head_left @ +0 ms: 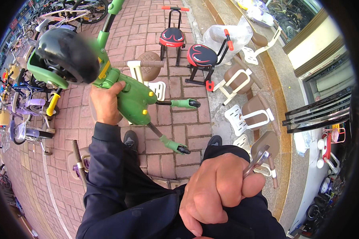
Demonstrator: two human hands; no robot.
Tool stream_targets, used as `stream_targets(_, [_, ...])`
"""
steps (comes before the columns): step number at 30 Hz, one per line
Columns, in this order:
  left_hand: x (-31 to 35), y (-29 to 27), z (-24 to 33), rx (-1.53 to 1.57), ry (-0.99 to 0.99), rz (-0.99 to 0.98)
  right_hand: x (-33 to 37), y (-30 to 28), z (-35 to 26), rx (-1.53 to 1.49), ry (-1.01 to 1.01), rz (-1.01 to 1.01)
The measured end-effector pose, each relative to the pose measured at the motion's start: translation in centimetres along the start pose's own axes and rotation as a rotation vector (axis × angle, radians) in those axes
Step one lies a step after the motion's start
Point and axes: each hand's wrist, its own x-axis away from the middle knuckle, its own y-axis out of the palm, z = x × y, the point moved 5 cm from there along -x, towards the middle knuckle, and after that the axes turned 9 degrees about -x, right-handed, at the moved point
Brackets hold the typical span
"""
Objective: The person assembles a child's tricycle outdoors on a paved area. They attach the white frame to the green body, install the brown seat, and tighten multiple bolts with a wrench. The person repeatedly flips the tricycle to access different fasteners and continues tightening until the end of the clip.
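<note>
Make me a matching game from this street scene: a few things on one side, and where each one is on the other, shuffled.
Things:
1. green toy bike
2. metal wrench
3. black and red child seat
4. purple bicycle

Places:
A. standing on the red brick pavement, top centre
B. gripped in the left hand
C. parked at the far left
D. held in the right hand

Pairs: 1-B, 2-D, 3-A, 4-C

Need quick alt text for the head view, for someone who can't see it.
The left hand holds up a green children's bike frame with a black wheel, while the right hand grips a metal wrench. Below lie red brick paving and several child bike seats.
</note>
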Motion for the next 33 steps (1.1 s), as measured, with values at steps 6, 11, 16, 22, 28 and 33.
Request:
stream_targets(6, [0.1, 0.1, -0.1, 0.040, -0.003, 0.003, -0.5, 0.2, 1.1, -0.125, -0.142, -0.097])
stream_targets(11, [0.0, 0.0, -0.1, 0.055, -0.004, -0.010, -0.2, 0.4, -0.4, 0.059, 0.186, -0.135])
stream_targets(16, [0.1, 0.0, -0.2, 0.077, -0.013, 0.000, -0.5, -0.3, 0.3, -0.009, -0.062, -0.190])
stream_targets(22, [0.1, -0.1, -0.3, 0.088, -0.020, -0.023, -0.1, -0.2, -1.5, 0.282, 0.129, -0.018])
stream_targets(28, [-0.2, -0.3, -0.8, 0.094, 0.005, -0.059, 0.5, -6.4, -3.4, 1.111, 0.121, 0.640])
stream_targets(33, [-0.5, -0.6, -1.5, 0.113, -0.004, -0.139, 0.9, -8.9, -4.1, 1.255, 0.201, 0.766])
